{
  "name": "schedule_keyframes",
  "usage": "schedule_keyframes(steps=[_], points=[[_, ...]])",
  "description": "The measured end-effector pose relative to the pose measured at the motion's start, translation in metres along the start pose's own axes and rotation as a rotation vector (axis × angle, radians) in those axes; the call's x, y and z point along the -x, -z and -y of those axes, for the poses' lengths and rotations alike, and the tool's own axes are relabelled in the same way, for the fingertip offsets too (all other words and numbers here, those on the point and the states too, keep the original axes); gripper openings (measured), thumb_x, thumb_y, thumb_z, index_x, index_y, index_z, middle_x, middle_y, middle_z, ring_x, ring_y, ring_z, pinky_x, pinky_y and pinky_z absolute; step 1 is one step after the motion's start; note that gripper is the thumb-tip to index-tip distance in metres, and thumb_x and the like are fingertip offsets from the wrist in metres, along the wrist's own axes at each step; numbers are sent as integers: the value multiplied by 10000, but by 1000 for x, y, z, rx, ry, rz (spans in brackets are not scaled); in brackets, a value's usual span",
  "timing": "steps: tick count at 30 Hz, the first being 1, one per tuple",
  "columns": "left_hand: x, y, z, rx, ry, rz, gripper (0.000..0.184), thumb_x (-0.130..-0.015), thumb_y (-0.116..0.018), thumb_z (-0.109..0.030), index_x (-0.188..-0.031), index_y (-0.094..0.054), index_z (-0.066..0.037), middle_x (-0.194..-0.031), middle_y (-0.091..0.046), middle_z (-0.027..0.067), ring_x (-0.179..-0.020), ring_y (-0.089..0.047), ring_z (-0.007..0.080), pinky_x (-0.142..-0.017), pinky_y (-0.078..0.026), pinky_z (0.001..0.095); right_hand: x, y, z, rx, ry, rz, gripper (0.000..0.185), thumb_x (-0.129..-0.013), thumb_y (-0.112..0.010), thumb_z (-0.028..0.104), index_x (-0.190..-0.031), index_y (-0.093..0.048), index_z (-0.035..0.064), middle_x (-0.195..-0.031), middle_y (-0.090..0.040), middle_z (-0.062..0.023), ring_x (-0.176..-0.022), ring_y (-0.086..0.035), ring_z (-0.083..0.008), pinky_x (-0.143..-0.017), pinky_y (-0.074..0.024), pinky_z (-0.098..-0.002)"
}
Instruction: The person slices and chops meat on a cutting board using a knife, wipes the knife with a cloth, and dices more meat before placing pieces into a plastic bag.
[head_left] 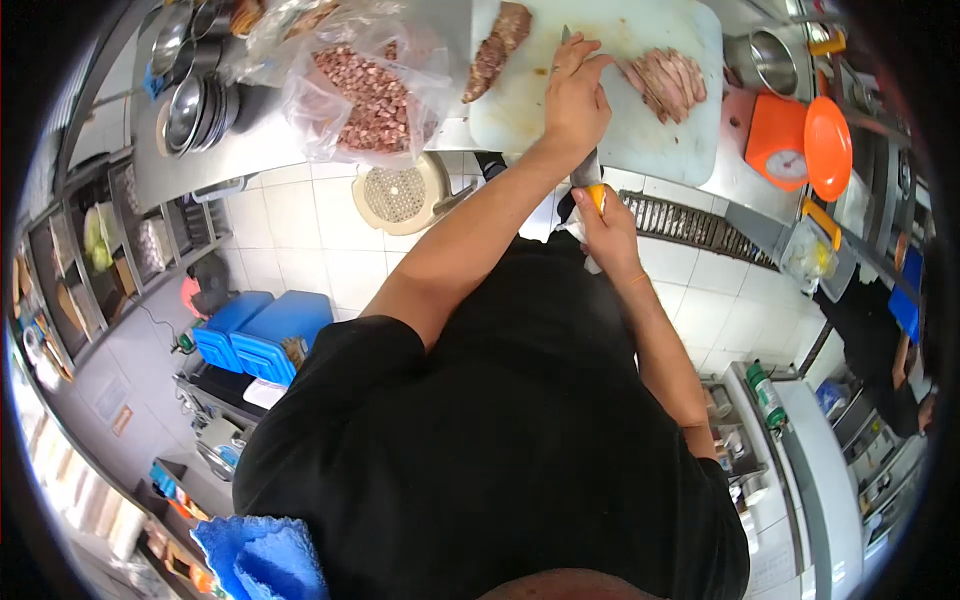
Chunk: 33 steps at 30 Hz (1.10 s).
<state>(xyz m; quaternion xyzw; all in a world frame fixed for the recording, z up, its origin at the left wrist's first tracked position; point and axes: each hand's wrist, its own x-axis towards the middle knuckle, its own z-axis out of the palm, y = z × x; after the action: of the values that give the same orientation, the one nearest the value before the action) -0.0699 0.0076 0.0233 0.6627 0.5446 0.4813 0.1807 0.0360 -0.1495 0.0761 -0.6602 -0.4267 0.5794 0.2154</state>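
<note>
Worktop (262,137): metal, carrying the board, the bag and the orange kitchen scale (776,130).
Cutting board (640,150): pale, flat on the worktop; looks stiff, possibly slick where damp.
Plastic bag (427,62): limp film around diced meat (382,105), left of the board; probably heavy and shifting, best gathered at its loose edges.
Knife (586,172): running from the right hand under the left, its tip showing beyond the fingers, above the board; rigid, likely slippery if greasy, safest gripped by the yellow handle.
Meat piece (498,50): long, browned, on the board's left side; likely dense yet yielding, steadiest held along its sides.
Sliced meat (668,83): heaped on the board's right side; soft, apt to slide apart, better scooped from beneath.
Left hand (578,110): fingers partly spread over the blade; pressure, cannot tell.
Right hand (611,228): closed round the handle.
</note>
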Motion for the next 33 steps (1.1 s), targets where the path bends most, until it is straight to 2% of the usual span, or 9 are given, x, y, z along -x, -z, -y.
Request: schedule_keyframes(steps=[3,6,7,11,14,18,26,29,33], points=[[-33,54,-11,10,-67,-188,427,-802,-579,133,-1182,-718,-4,-1338,-647,182,-1379,-544,406,-1180,-435,479,1,-6,45,145,99,37,384,-1073,-658,394,-1019,-625,15,-668,-612,-63,-516,-608,-154,-466,-490,-326],[-44,119,11,-17,-74,-336,515,-871,-565,79,-1371,-646,-10,-1434,-599,232,-1380,-533,445,-1196,-388,515,-12,-28,81,335,414,95,447,-1034,-690,431,-1036,-621,-11,-762,-697,-243,-692,-701,-435,-645,-547,-487],[-49,146,14,13,-61,-384,452,-871,-550,98,-1289,-682,-11,-1402,-623,206,-1392,-541,395,-1175,-423,466,-14,-36,102,370,403,158,486,-1030,-677,463,-1029,-614,-20,-810,-690,-295,-806,-667,-526,-714,-534,-539],[-38,211,88,-40,93,-547,330,-985,-514,36,-1248,-709,-11,-1402,-641,186,-1419,-537,335,-1177,-421,408,-26,-70,136,526,405,351,497,-1046,-645,469,-991,-601,-23,-796,-693,-283,-801,-685,-504,-719,-532,-539],[-23,217,127,7,179,-403,320,-1030,-500,-23,-1294,-676,20,-1417,-620,250,-1411,-521,429,-1200,-398,464,-35,-86,146,486,129,443,505,-1046,-638,476,-991,-604,-25,-802,-697,-281,-808,-688,-501,-739,-537,-539],[-22,235,153,-503,46,-238,357,-1074,-533,-166,-1382,-649,-30,-1497,-603,200,-1461,-478,424,-1246,-329,503,-74,-95,100,727,640,160,530,-1049,-638,493,-958,-583,-27,-725,-672,-211,-596,-692,-326,-638,-547,-458],[-29,313,166,-736,99,-143,476,-1068,-505,-394,-1463,-636,-162,-1622,-487,186,-1553,-366,400,-1298,-168,600,-65,-80,166,661,211,225,493,-1053,-630,467,-1010,-618,-23,-795,-716,-230,-660,-724,-362,-648,-560,-471],[-33,328,164,-578,103,-245,377,-1030,-623,-283,-1352,-713,-108,-1546,-544,223,-1474,-453,424,-1235,-316,549,-69,-72,161,589,235,244,488,-1049,-642,472,-1002,-621,-14,-741,-697,-188,-537,-677,-272,-574,-540,-433],[-34,343,178,-542,21,-347,331,-985,-709,-187,-1288,-733,-57,-1470,-587,228,-1375,-527,414,-1159,-420,502,-52,-44,148,611,346,215,532,-1031,-649,520,-1001,-615,-10,-810,-684,-255,-750,-676,-447,-716,-531,-501]])
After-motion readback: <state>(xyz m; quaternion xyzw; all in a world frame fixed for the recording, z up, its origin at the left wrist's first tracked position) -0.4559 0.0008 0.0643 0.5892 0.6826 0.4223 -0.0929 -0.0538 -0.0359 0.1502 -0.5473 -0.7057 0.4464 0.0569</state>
